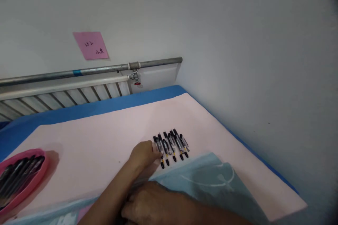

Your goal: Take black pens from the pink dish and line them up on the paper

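Here a row of black pens [171,147] lies side by side on the pink sheet [105,137], near the far right corner of the blue table [79,110], just beyond a pale blue cloth [211,179]. The left hand [144,155] touches the leftmost pen, its fingertips hidden, so I cannot tell whether it pinches it. The right hand [148,205] rests curled at the cloth's near edge, its hold unclear; a pink tray [39,177] of dark pens sits well apart on the left.
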Available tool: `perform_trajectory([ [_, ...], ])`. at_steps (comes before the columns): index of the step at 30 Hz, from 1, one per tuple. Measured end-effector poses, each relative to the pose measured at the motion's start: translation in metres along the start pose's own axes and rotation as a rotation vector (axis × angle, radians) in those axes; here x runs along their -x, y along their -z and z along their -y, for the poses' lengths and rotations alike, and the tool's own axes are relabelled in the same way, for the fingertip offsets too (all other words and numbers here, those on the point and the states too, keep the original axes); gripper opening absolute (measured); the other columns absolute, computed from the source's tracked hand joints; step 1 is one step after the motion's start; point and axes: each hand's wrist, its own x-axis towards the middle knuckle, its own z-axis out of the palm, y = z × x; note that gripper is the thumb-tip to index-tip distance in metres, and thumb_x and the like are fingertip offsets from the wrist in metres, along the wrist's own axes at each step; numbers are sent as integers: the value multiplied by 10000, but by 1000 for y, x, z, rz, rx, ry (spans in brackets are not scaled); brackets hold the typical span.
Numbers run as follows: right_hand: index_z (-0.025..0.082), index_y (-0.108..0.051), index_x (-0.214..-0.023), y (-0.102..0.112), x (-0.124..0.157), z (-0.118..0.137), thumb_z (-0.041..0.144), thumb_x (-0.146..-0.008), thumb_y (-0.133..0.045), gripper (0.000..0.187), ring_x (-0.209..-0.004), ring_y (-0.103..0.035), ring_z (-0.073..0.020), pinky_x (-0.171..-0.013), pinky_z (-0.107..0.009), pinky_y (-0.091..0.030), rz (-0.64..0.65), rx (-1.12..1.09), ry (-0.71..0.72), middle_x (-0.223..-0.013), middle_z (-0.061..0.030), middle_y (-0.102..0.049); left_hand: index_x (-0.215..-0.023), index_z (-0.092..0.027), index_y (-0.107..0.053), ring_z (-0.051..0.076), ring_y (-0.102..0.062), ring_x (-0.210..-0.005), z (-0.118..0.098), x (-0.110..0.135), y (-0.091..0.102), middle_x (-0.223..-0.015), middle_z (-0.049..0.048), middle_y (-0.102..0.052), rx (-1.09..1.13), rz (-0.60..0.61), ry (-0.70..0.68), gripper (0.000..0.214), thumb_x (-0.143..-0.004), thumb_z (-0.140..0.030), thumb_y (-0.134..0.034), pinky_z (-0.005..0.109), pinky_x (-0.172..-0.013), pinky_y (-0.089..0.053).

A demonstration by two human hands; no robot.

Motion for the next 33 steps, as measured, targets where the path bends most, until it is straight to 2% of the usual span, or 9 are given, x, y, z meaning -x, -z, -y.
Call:
perform_trajectory([
  [5,168,-593,-940,2,1,3,297,-818,-492,204,-752,-568,-136,-612,-226,-404,3,-67,-42,-910,-34,-643,-494,-189,-534,246,-591,-596,2,4,-5,-604,113,-650,-27,-19,34,109,-560,-237,-606,278,-521,-314],
  [10,195,-603,-881,4,2,5,323,-812,-496,180,-693,-570,-130,-586,-223,-399,4,-81,-122,-836,-8,-648,-571,-163,-558,295,-608,-685,22,7,2,-684,173,-659,-78,-73,107,58,-605,-209,-550,305,-570,-333],
  [12,189,-602,-855,10,3,0,309,-819,-470,183,-671,-571,-141,-579,-234,-392,-28,-45,-231,-793,-18,-647,-611,-161,-559,287,-604,-689,30,9,9,-698,167,-656,-88,-85,138,90,-642,-237,-524,302,-569,-332],
  [17,169,-578,-811,28,11,-29,213,-840,-387,198,-702,-584,-183,-606,-276,-372,-161,184,-674,-808,-78,-644,-652,-195,-508,206,-576,-612,50,20,19,-638,67,-636,-14,-109,207,162,-731,-313,-428,260,-531,-323],
  [19,170,-568,-811,28,17,-42,172,-825,-394,175,-702,-590,-190,-595,-277,-366,-187,259,-787,-815,-88,-644,-653,-202,-494,183,-563,-588,57,23,19,-628,42,-625,56,-129,227,159,-733,-322,-427,250,-533,-325],
  [21,167,-568,-797,24,21,-50,155,-807,-411,157,-664,-596,-193,-561,-274,-354,-152,279,-849,-787,-95,-645,-657,-203,-493,171,-555,-575,61,25,18,-621,29,-617,113,-137,230,154,-732,-324,-433,245,-536,-324],
  [24,150,-575,-786,17,23,-54,150,-803,-415,161,-612,-596,-202,-523,-275,-328,-125,309,-865,-718,-106,-639,-651,-203,-493,163,-546,-566,64,26,18,-604,16,-606,150,-119,227,147,-729,-317,-444,242,-538,-324],
  [29,134,-593,-797,11,24,-54,111,-802,-397,197,-628,-592,-190,-524,-278,-312,-207,464,-769,-700,-89,-642,-669,-195,-504,157,-539,-582,65,26,21,-636,15,-606,156,-93,220,139,-737,-305,-451,239,-544,-325],
  [33,146,-590,-780,7,23,-55,134,-800,-436,156,-614,-584,-175,-531,-279,-307,-263,482,-745,-688,-63,-640,-680,-192,-506,151,-533,-592,65,27,21,-651,16,-605,140,-83,203,147,-754,-294,-430,236,-545,-319],
])
